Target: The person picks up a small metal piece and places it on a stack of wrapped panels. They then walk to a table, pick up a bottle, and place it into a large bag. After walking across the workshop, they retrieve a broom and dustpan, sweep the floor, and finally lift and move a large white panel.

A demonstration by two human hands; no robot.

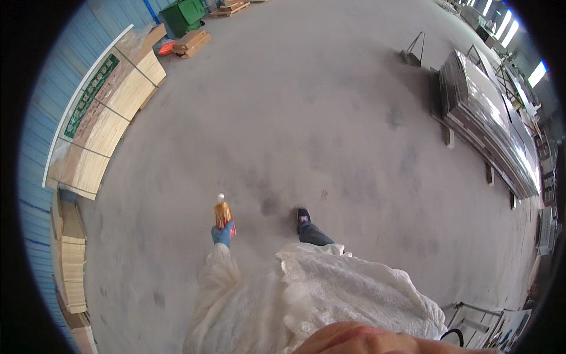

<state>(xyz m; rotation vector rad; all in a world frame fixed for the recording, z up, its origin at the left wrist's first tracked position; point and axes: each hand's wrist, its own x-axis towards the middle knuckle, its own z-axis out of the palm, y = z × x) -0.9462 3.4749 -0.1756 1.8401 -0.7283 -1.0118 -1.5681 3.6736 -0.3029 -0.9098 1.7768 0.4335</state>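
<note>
One grey floor point(265, 118) spreads wide, with a wrapped stack of sheets point(480, 112) at two o'clock and strapped boards point(111, 118) at ten. Toward eight o'clock from centre is an amber bottle point(223, 213), its long axis running roughly twelve to six, white cap point(221, 197) toward twelve. The nearer left hand point(221, 234), blue-gloved, grips the bottle's six-o'clock end; the right hand is out of view, so I cannot tell its state.

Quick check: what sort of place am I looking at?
Likely a factory hall or warehouse: a strapped stack of boards along the blue wall, and a plastic-wrapped stack of sheets opposite.
</note>
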